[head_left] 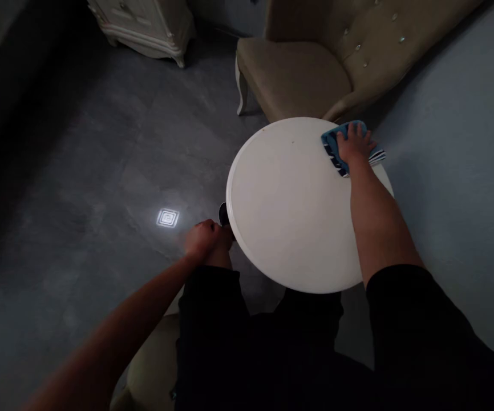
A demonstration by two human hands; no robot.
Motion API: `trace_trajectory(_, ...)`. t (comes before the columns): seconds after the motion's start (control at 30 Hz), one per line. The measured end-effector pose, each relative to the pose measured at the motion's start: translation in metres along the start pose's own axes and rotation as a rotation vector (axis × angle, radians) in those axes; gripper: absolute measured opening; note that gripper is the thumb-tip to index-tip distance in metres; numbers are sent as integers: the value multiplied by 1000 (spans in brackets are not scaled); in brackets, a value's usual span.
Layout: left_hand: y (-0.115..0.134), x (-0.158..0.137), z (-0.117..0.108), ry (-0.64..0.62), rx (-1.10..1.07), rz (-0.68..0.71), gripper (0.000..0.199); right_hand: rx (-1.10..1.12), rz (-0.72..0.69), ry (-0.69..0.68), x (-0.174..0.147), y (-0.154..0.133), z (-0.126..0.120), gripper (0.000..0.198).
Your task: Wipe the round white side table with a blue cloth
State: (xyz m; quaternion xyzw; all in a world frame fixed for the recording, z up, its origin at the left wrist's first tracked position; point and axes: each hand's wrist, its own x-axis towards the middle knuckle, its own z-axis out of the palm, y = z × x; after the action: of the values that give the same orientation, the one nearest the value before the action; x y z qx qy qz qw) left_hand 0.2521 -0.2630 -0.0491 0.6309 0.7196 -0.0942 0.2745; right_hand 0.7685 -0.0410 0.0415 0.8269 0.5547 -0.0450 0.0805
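A round white tabletop [290, 211] is edged with a smooth raised rim. On its far right part a folded blue cloth [331, 145], banded in navy and white, is laid flat and is carried slightly past the rim. Toward the far side two tiny dark specks [292, 142] are seen, possibly crumbs or marks; in the dim light this cannot be settled.

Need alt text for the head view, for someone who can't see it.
The right hand lies spread on a blue cloth near the far right edge of a round white table. The left hand is at the left knee; a tan chair stands beyond.
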Motion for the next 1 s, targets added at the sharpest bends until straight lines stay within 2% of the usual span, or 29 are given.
trace_trajectory(0.07, 0, 0, -1, 7, 8, -3, 45, 63, 23, 27, -1, -1, 1, 77)
trace_trajectory(0.13, 1, -1, -1, 7, 13, -1, 46, 114, 9, 61, -17, -2, 5, 74)
trace_trajectory(0.23, 4, -3, 1, 4, 15, 12, 47, 111, -67, 87, -68, -4, 15, 72)
trace_trajectory(0.33, 8, -6, 3, 10, 7, 30, 47, 78, -160, 78, -149, -8, 27, 72)
trace_trajectory(0.57, 18, -23, 3, 9, -12, 82, 46, 45, -459, 8, -386, -30, 56, 84)
trace_trajectory(0.67, 21, -28, 2, 0, -15, 88, 44, 34, -564, -5, -448, -39, 66, 91)
trace_trajectory(0.73, 21, -29, 2, -6, -12, 87, 44, 35, -598, -1, -458, -41, 68, 89)
trace_trajectory(0.8, 20, -29, 2, -11, -11, 83, 45, 46, -607, -5, -439, -42, 64, 86)
trace_trajectory(0.9, 17, -25, 2, -20, -16, 68, 47, 73, -549, -28, -368, -45, 51, 82)
trace_trajectory(1.0, 13, -18, 2, -32, -16, 57, 47, 86, -429, -33, -268, -52, 33, 77)
